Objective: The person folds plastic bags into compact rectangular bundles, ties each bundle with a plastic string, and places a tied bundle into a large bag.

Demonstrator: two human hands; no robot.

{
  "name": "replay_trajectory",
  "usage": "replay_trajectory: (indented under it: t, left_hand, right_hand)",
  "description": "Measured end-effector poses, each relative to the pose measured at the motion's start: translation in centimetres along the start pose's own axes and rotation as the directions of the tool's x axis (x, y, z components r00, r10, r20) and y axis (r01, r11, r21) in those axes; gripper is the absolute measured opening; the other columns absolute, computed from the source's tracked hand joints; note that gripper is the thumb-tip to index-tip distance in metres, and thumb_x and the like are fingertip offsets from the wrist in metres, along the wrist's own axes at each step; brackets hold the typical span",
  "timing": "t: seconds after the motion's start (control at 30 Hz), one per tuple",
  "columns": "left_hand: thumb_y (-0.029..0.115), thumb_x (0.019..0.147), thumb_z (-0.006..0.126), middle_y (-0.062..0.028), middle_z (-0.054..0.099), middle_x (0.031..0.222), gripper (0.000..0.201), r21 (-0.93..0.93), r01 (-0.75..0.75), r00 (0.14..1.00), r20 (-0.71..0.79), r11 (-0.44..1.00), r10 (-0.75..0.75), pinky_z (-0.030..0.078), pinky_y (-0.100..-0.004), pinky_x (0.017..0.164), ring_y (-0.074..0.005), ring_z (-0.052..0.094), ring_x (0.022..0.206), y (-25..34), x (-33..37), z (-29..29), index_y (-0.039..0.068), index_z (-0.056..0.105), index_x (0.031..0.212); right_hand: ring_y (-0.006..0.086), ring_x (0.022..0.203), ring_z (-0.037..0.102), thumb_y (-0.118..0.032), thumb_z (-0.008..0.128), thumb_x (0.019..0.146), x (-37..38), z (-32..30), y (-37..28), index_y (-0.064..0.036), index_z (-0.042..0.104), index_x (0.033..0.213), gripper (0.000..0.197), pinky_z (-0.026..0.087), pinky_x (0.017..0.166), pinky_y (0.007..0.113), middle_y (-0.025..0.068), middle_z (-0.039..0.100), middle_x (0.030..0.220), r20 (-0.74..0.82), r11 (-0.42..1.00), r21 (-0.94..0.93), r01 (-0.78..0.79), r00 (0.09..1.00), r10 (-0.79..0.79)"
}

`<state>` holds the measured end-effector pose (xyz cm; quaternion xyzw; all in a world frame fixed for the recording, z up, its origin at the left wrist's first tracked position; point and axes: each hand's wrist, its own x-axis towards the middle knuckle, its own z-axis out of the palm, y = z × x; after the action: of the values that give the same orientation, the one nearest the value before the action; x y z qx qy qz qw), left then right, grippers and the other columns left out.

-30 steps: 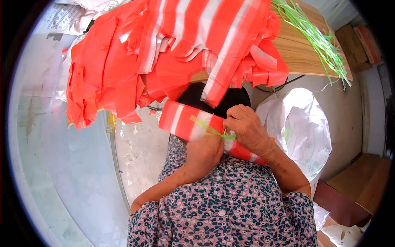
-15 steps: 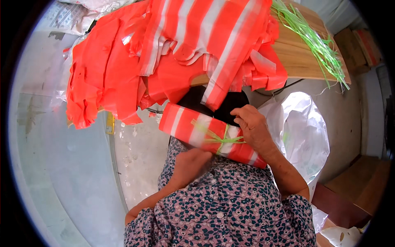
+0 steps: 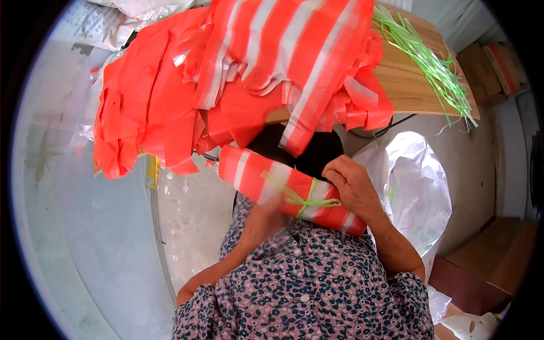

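Observation:
A folded bundle of red-and-white striped plastic bags (image 3: 241, 168) lies across my lap, slanting down to the right. Light green plastic twine (image 3: 309, 202) wraps its middle in a knot with loose ends. My right hand (image 3: 356, 186) is at the bundle's far right edge, thumb and fingers pinched together; whatever they grip is hidden. Over the near side of the bundle, left of the knot, my left hand (image 3: 262, 222) is smeared by motion, so its fingers cannot be read.
Ahead, a wooden table (image 3: 407, 88) carries a heap of red plastic bags (image 3: 127, 102), striped bags (image 3: 289, 42) overhanging its near edge, and loose green twine strands (image 3: 425, 54). A white plastic sack (image 3: 422, 190) stands at right, a cardboard box (image 3: 481, 269) beyond it.
My left hand has moved up and slightly right, onto the bundle near the knot. My right hand has shifted slightly right and nearer, still pinched.

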<state>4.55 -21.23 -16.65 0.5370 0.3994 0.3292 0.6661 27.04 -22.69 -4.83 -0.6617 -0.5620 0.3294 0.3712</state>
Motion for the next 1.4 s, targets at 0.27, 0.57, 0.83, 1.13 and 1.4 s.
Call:
replay_trajectory:
  t: [0.27,0.57,0.83,1.13,1.4]
  left_hand:
    - [-0.007,0.062,0.066,-0.0141,0.064,0.098,0.048,-0.414,0.162,0.979,-0.045,0.896,-0.198,0.051,-0.0354,0.081,-0.0324,0.061,0.094,5.5,-0.4,1.5,0.007,0.059,0.108]
    - [0.001,0.073,0.065,-0.0137,0.06,0.111,0.044,-0.252,-0.006,0.985,-0.167,0.968,-0.037,0.044,-0.038,0.093,-0.0299,0.057,0.107,7.5,0.8,0.0,0.004,0.055,0.116]
    - [0.006,0.088,0.058,-0.0083,0.064,0.1,0.031,-0.609,-0.163,0.831,-0.509,0.776,-0.224,0.048,-0.0324,0.085,-0.0231,0.061,0.095,12.3,2.3,-1.3,-0.003,0.052,0.117]
    - [0.016,0.084,0.062,-0.0118,0.05,0.131,0.041,0.828,-0.075,0.785,-0.295,0.556,0.545,0.031,-0.0437,0.105,-0.0275,0.043,0.124,10.5,2.0,-2.4,0.002,0.053,0.122]
    - [0.046,0.092,0.044,-0.0081,0.043,0.141,0.056,0.946,-0.292,0.92,0.238,0.138,0.311,0.019,-0.0534,0.108,-0.0326,0.037,0.131,8.9,4.1,-1.1,0.008,0.048,0.133]
  right_hand:
    - [0.0119,0.07,0.055,-0.017,0.062,0.085,0.7,-0.8,-1.1,0.003,0.061,0.094,0.022,0.045,0.064,0.028,0.0078,0.061,0.079,0.3,0.971,0.188,-0.15,0.95,0.089]
    - [0.0099,0.066,0.053,-0.015,0.059,0.086,0.5,-1.9,-0.3,0.002,0.061,0.089,0.018,0.044,0.062,0.027,0.0058,0.058,0.069,0.416,0.999,0.039,-0.011,0.909,-0.006]
    - [0.0148,0.066,0.057,-0.008,0.059,0.083,3.1,-2.7,0.6,0.0022,0.06,0.093,0.014,0.045,0.063,0.027,0.0091,0.06,0.072,0.396,0.999,-0.041,0.02,0.918,-0.002]
    - [0.0341,0.113,0.052,-0.022,0.069,0.076,0.2,1.2,-1.3,-0.001,0.056,0.117,0.048,0.041,0.095,0.044,0.0178,0.056,0.12,-0.094,0.762,-0.559,0.327,0.888,-0.45]
    - [0.0364,0.132,0.033,-0.052,0.058,0.075,-1.4,2.9,0.4,0.003,0.042,0.133,0.081,0.02,0.109,0.055,0.0194,0.039,0.141,0.231,0.687,-0.624,0.372,0.928,-0.293]
